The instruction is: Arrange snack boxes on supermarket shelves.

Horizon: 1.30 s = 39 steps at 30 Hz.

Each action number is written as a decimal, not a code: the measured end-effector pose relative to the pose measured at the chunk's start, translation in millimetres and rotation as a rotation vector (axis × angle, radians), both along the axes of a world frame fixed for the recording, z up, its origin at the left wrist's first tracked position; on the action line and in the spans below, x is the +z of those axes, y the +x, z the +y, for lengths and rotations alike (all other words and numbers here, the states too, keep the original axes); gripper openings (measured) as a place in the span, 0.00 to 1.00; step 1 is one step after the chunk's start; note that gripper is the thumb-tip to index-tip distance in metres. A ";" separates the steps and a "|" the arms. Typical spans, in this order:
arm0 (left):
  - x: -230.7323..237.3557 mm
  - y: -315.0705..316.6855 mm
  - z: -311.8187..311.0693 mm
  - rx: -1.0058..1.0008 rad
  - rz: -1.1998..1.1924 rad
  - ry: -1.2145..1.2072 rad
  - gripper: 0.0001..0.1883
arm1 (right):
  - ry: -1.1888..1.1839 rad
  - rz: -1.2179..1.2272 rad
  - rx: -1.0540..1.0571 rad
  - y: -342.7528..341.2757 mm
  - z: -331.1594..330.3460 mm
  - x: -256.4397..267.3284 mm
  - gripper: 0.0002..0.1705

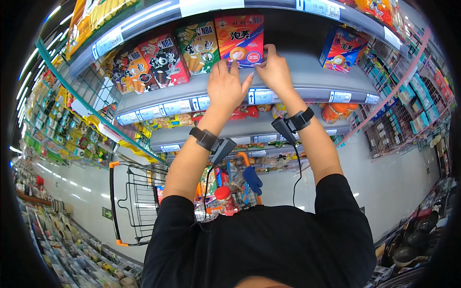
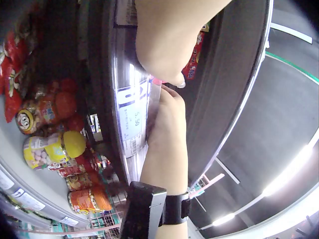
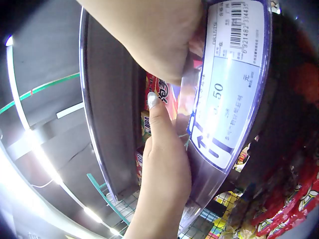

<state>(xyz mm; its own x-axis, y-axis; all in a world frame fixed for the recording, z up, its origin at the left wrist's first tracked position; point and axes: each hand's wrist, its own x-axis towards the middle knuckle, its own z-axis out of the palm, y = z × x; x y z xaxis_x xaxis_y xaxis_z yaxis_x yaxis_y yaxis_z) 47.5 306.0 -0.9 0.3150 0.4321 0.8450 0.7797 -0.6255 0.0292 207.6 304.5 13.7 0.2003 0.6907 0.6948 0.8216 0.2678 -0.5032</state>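
Head cam: up high, faces forward and down, wide fisheye, takes in grey metal shelf (image 1: 293,77) and both arms. Left wrist: tight on shelf edge, turned sideways, looks across at right hand (image 2: 169,107). Right wrist: equally tight, sideways, looks across at left hand (image 3: 167,149). All three share shelf edge.

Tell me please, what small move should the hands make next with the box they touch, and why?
Probably ease the red-and-blue box gently left, snug to the green box: the right hand is at its right edge, the left hand at its lower front, and bare shelf lies to its right.
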 end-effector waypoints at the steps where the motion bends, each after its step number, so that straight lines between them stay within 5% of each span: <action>1: 0.2 -0.5 -1.4 0.005 0.002 0.010 0.26 | 0.003 -0.008 -0.008 0.0 -0.7 -0.7 0.29; 8: 2.7 0.7 -2.7 0.038 -0.001 0.011 0.23 | -0.014 -0.021 -0.034 -0.8 -0.7 0.0 0.34; 20: 1.2 -0.4 -4.0 0.033 0.097 -0.068 0.22 | -0.107 0.018 -0.022 -1.0 -3.1 3.7 0.24; 30: 1.1 -2.0 -5.1 0.003 0.095 -0.026 0.20 | -0.134 0.092 0.009 22.5 29.2 23.4 0.54; 33: -0.3 -2.9 -4.0 0.009 0.097 -0.009 0.20 | -0.210 0.589 0.567 20.2 37.3 39.4 0.50; 34: -0.8 -2.8 -3.4 0.009 0.092 0.009 0.20 | -0.221 0.716 0.622 14.1 35.0 44.9 0.40; 39: 2.1 -2.1 -6.3 0.036 0.096 -0.034 0.22 | -0.189 1.168 0.975 7.2 49.2 66.4 0.30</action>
